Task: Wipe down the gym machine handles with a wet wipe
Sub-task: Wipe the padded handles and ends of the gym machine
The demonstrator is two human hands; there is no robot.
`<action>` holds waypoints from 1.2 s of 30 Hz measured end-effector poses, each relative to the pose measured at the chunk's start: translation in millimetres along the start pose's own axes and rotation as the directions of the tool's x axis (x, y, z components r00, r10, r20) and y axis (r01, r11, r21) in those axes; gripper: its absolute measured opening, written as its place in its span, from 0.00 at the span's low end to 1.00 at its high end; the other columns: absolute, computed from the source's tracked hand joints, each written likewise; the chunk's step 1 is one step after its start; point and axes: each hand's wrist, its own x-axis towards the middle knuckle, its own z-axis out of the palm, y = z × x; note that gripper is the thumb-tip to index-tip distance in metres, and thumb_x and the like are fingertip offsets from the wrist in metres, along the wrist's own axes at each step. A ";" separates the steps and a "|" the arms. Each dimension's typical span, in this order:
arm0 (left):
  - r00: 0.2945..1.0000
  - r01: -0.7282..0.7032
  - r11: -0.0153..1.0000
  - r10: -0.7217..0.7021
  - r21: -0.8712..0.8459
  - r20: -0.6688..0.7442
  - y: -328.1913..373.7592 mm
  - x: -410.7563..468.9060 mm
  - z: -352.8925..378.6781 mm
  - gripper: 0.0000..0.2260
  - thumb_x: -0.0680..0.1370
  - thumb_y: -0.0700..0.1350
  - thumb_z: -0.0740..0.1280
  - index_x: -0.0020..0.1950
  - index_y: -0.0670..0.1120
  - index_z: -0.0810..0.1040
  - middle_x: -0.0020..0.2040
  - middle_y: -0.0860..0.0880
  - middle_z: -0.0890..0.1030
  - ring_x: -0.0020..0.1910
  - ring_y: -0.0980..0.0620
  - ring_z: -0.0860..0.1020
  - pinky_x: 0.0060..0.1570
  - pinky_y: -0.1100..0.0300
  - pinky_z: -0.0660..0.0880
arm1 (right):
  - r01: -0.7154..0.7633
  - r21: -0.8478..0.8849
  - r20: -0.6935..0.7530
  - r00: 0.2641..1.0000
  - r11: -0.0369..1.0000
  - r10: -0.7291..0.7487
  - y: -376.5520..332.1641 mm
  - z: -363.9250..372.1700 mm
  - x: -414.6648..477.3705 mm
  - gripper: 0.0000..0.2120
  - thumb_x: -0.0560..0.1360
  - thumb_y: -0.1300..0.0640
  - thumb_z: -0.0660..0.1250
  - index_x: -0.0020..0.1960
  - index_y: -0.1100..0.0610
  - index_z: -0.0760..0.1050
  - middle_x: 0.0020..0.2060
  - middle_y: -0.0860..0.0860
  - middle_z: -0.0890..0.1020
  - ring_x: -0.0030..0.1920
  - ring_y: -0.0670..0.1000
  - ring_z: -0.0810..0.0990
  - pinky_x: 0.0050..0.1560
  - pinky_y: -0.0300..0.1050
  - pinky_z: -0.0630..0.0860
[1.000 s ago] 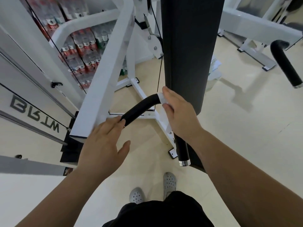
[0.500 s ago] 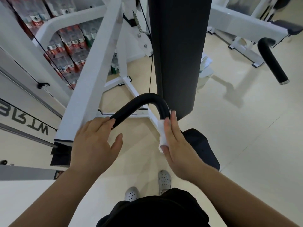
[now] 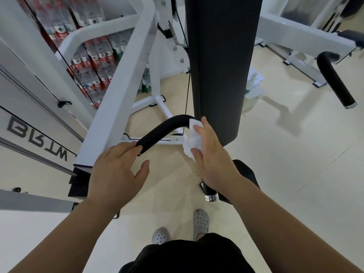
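A curved black foam handle (image 3: 163, 129) of the white gym machine arches in the middle of the head view, and its lower end with a chrome cap (image 3: 211, 197) shows below my right wrist. My right hand (image 3: 211, 154) wraps a crumpled white wet wipe (image 3: 194, 140) around the handle just past the bend. My left hand (image 3: 116, 172) rests on the handle's left end where it meets the white frame, fingers loosely over it, thumb spread apart.
A tall black pad (image 3: 220, 62) stands right behind the handle. The slanted white frame beam (image 3: 118, 85) runs at left, with shelves of bottles (image 3: 94, 62) behind. A second black handle (image 3: 334, 81) hangs at right. My grey shoes (image 3: 200, 223) stand on the beige floor.
My right hand with the wipe slid down the handle from the bend, then back up toward it. My left hand stays at the handle's left end.
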 end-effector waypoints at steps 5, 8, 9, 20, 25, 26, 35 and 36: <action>0.998 -0.018 1.000 0.017 -0.023 -0.058 -1.9 0.1 2.2 0.18 0.74 0.51 0.66 0.55 0.40 0.85 0.53 0.43 0.85 0.47 0.42 0.83 0.47 0.47 0.81 | 0.124 -0.399 0.091 0.991 0.908 -0.095 5.7 12.1 -31.7 0.31 0.83 0.49 0.55 0.81 0.58 0.47 0.80 0.53 0.35 0.80 0.55 0.35 0.78 0.58 0.53; 0.998 -0.020 0.999 0.018 -0.034 -0.063 -3.5 0.4 4.1 0.17 0.74 0.50 0.69 0.55 0.40 0.85 0.53 0.44 0.84 0.45 0.43 0.83 0.46 0.48 0.81 | 0.146 -0.452 0.153 0.985 0.880 -0.085 7.6 10.9 -36.4 0.34 0.83 0.45 0.50 0.81 0.60 0.42 0.80 0.53 0.34 0.79 0.53 0.32 0.79 0.57 0.50; 0.998 -0.021 0.999 0.018 -0.039 -0.066 -4.0 0.6 4.6 0.16 0.74 0.50 0.69 0.55 0.40 0.85 0.53 0.45 0.84 0.45 0.43 0.83 0.46 0.49 0.80 | 0.143 -0.414 0.173 0.982 0.899 -0.077 8.0 9.1 -34.1 0.34 0.83 0.44 0.49 0.80 0.58 0.39 0.79 0.51 0.33 0.79 0.51 0.31 0.79 0.56 0.50; 0.997 -0.002 0.999 -0.002 -0.054 -0.081 1.4 5.8 -1.8 0.16 0.74 0.48 0.63 0.51 0.40 0.86 0.50 0.45 0.86 0.43 0.44 0.84 0.44 0.52 0.80 | 0.218 -0.244 0.289 0.946 0.945 -0.144 -7.5 -28.4 68.9 0.29 0.85 0.52 0.52 0.81 0.53 0.41 0.81 0.47 0.46 0.79 0.45 0.47 0.70 0.32 0.45; 0.998 0.034 0.997 -0.037 -0.065 -0.041 1.8 6.8 -1.8 0.16 0.74 0.50 0.64 0.50 0.42 0.86 0.50 0.46 0.86 0.42 0.45 0.84 0.42 0.52 0.81 | 0.533 -0.429 0.458 0.825 0.730 -0.333 -22.1 -30.8 98.9 0.25 0.85 0.50 0.53 0.80 0.55 0.53 0.73 0.51 0.68 0.71 0.52 0.68 0.71 0.47 0.68; 0.999 0.033 0.997 -0.036 -0.064 -0.033 0.7 7.6 -2.2 0.16 0.74 0.50 0.64 0.50 0.42 0.86 0.50 0.46 0.86 0.42 0.45 0.84 0.42 0.52 0.81 | 0.578 -0.467 0.468 0.804 0.669 -0.368 -23.4 -28.3 99.4 0.25 0.84 0.51 0.53 0.79 0.56 0.55 0.70 0.51 0.71 0.68 0.53 0.71 0.68 0.50 0.71; 0.991 0.057 0.991 -0.042 0.117 -0.128 -21.5 13.1 -17.0 0.10 0.74 0.48 0.71 0.50 0.44 0.85 0.53 0.46 0.85 0.58 0.42 0.80 0.60 0.43 0.72 | 0.688 -0.508 0.486 0.726 0.519 -0.487 -62.8 23.5 87.7 0.19 0.83 0.47 0.54 0.72 0.50 0.67 0.54 0.48 0.79 0.51 0.55 0.77 0.56 0.53 0.71; 0.991 0.073 0.990 -0.058 0.118 -0.122 -26.5 12.3 -18.0 0.11 0.74 0.49 0.70 0.51 0.44 0.85 0.55 0.46 0.84 0.60 0.42 0.80 0.62 0.44 0.71 | 0.677 -0.517 0.485 0.736 0.524 -0.472 -60.4 19.1 88.0 0.19 0.83 0.47 0.53 0.71 0.50 0.67 0.54 0.48 0.79 0.52 0.55 0.76 0.57 0.53 0.71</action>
